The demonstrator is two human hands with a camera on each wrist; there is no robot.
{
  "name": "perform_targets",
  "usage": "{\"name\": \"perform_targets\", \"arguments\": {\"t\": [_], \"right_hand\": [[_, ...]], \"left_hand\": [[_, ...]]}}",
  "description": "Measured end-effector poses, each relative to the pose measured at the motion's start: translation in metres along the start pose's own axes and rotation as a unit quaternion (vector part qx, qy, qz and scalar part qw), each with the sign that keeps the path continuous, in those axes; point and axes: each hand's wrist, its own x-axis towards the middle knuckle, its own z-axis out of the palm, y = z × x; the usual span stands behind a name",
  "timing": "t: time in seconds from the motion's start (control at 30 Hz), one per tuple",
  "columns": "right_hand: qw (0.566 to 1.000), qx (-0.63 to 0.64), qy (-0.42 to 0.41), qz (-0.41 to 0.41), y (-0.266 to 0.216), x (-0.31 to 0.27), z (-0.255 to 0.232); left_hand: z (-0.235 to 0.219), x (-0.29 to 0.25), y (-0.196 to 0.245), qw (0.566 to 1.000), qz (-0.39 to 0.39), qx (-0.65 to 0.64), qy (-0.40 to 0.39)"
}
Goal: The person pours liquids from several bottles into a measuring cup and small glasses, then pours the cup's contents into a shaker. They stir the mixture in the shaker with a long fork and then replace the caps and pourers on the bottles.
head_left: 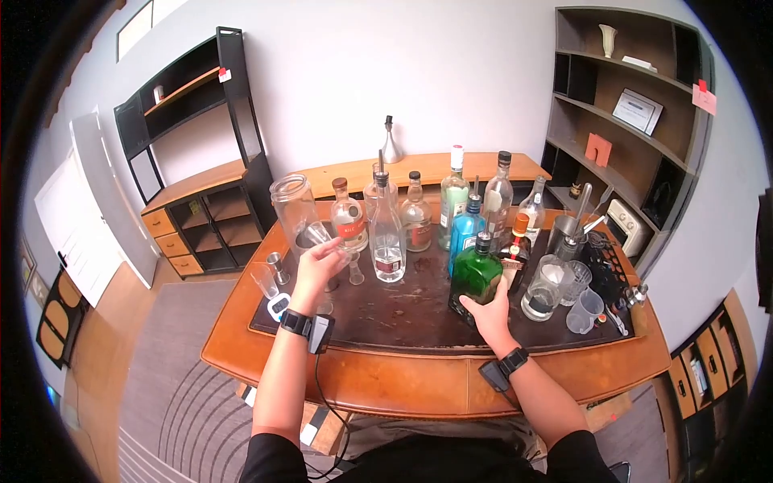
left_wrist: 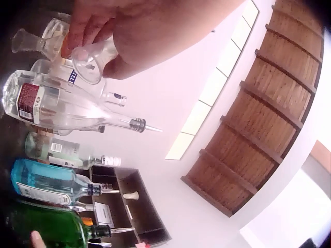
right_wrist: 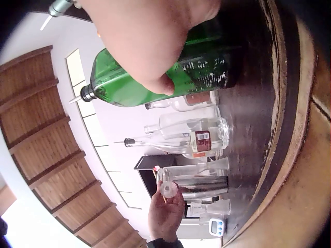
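My left hand [head_left: 318,270] is raised over the left part of the table. Its fingers and thumb pinch a small clear jigger [left_wrist: 90,63] with a flared mouth. Round the neck and shoulder side of a square green bottle [head_left: 475,278] curl the fingers of my right hand [head_left: 489,312]; the bottle stands upright with a dark pourer on top. Between the hands is a clear bottle [head_left: 388,241] with a pourer and a dark red label. Another clear hourglass jigger [head_left: 356,270] stands beside the left hand. A blue bottle [head_left: 465,233] stands just behind the green one.
A tall glass jar [head_left: 294,205], a steel jigger [head_left: 277,267] and a small white timer [head_left: 279,307] are at the left. On the right are an orange-capped bottle [head_left: 516,245], a mixing glass [head_left: 544,290], plastic cups [head_left: 585,312] and bar tools. Several bottles line the back.
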Motion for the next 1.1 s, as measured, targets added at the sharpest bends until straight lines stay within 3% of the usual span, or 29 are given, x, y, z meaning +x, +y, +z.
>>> {"name": "perform_targets", "arguments": {"t": [0.07, 0.13, 0.23, 0.27, 0.33, 0.47, 0.53, 0.6, 0.63, 0.73, 0.8, 0.87, 0.93, 1.0, 1.1], "right_hand": [[1.000, 0.005, 0.001, -0.001, 0.000, 0.000, 0.000], [1.000, 0.010, 0.003, -0.002, -0.001, 0.000, 0.000], [1.000, 0.024, -0.001, -0.003, -0.005, 0.000, -0.001], [1.000, 0.028, -0.001, 0.002, -0.006, 0.000, -0.001], [1.000, 0.031, 0.000, 0.006, -0.003, 0.000, -0.001], [0.999, 0.032, -0.009, -0.007, 0.006, 0.001, -0.001], [1.000, 0.029, -0.012, -0.001, 0.006, 0.000, -0.001], [1.000, 0.025, -0.004, -0.013, 0.008, -0.001, 0.000], [0.999, 0.049, 0.007, -0.006, 0.015, -0.002, 0.003], [0.999, 0.030, 0.033, -0.004, 0.020, -0.004, 0.004], [0.999, 0.034, 0.029, -0.002, 0.021, -0.003, 0.000], [0.984, 0.160, -0.060, 0.048, 0.024, 0.003, -0.005], [0.978, 0.178, -0.107, 0.029, 0.034, 0.011, -0.013], [0.950, 0.248, -0.179, 0.065, 0.032, 0.017, -0.016], [0.957, 0.218, -0.180, 0.071, 0.032, 0.014, -0.014]], "left_hand": [[0.000, -0.005, 0.014, 0.992, -0.045, -0.118, 0.011], [-0.007, 0.001, 0.017, 0.989, -0.049, -0.139, -0.001], [-0.014, 0.008, 0.028, 0.918, -0.116, -0.379, -0.015], [-0.017, 0.013, 0.029, 0.918, -0.115, -0.378, -0.017], [-0.023, 0.021, 0.032, 0.842, -0.144, -0.520, -0.015], [-0.023, 0.023, 0.045, 0.813, -0.107, -0.573, -0.001], [-0.012, 0.015, 0.050, 0.827, -0.098, -0.553, 0.008], [0.005, -0.002, 0.051, 0.896, -0.014, -0.434, -0.089], [0.021, -0.018, 0.049, 0.925, -0.011, -0.373, -0.069], [0.054, -0.042, 0.013, 0.965, -0.028, -0.221, -0.138], [0.066, -0.047, -0.022, 0.980, -0.023, -0.134, -0.147], [0.069, -0.046, -0.047, 0.988, 0.023, -0.038, -0.148], [0.069, -0.042, -0.071, 0.991, 0.035, -0.015, -0.132], [0.065, -0.038, -0.094, 0.988, 0.061, -0.003, -0.143], [0.062, -0.041, -0.105, 0.979, 0.114, 0.065, -0.157]]}}
